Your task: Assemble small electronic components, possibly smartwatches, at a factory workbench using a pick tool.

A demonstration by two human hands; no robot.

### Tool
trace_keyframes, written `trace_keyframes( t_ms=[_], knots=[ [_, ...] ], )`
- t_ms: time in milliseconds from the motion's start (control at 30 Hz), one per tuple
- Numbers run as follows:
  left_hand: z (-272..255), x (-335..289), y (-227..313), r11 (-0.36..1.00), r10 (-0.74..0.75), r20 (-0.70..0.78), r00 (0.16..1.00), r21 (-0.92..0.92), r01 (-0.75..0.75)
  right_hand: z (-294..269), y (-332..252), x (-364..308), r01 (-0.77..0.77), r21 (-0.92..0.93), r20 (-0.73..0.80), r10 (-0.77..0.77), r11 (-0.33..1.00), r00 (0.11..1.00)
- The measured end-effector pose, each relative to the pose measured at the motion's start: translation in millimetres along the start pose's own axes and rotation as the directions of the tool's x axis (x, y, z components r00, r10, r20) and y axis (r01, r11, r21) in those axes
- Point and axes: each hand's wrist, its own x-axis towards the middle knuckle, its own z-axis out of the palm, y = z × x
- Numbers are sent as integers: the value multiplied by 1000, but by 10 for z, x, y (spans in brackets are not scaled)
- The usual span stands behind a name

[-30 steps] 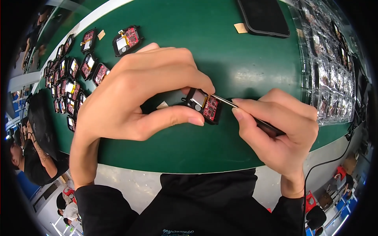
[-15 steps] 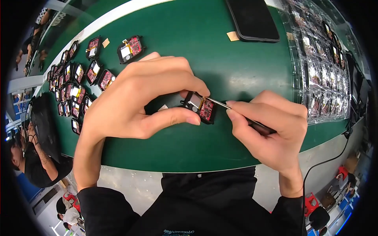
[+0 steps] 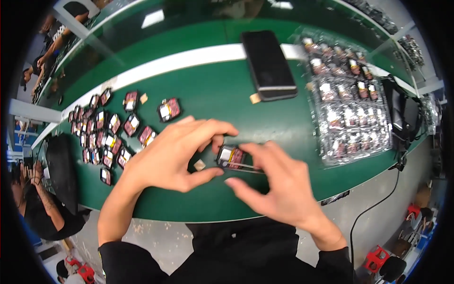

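On the worktop (image 3: 279,128), the module (image 3: 230,157) sits between the left hand (image 3: 165,154) and right hand (image 3: 286,187); whether either grip clasps anything is unclear. Tweezers (image 3: 246,167) across it, if knocked, could scratch its board (image 3: 238,156).

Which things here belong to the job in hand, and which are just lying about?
Apparently in the job: open black device between left hand and right hand; thin metal tool; similar devices at left; clear tray at right.

Apparently lying about: black phone-like slab; tan scrap near left hand.
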Motion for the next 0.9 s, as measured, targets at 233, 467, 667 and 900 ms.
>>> trace_keyframes(
  t_ms=[233,467,667,900],
  knots=[
    [-102,-54,146,997,-70,49,996,-22,71,162,-76,26,-6,-63,-5,6,998,1000],
    [-72,-19,167,995,-86,43,995,-51,88,-80,-107,-101,-22,-45,-93,18,999,995],
    [-100,-97,207,992,-128,49,991,14,127,-1028,142,71,-195,33,-295,196,980,935],
    [-91,11,251,996,-56,72,996,66,52,-2568,1654,783,-531,-156,-654,316,833,687]
  ],
)
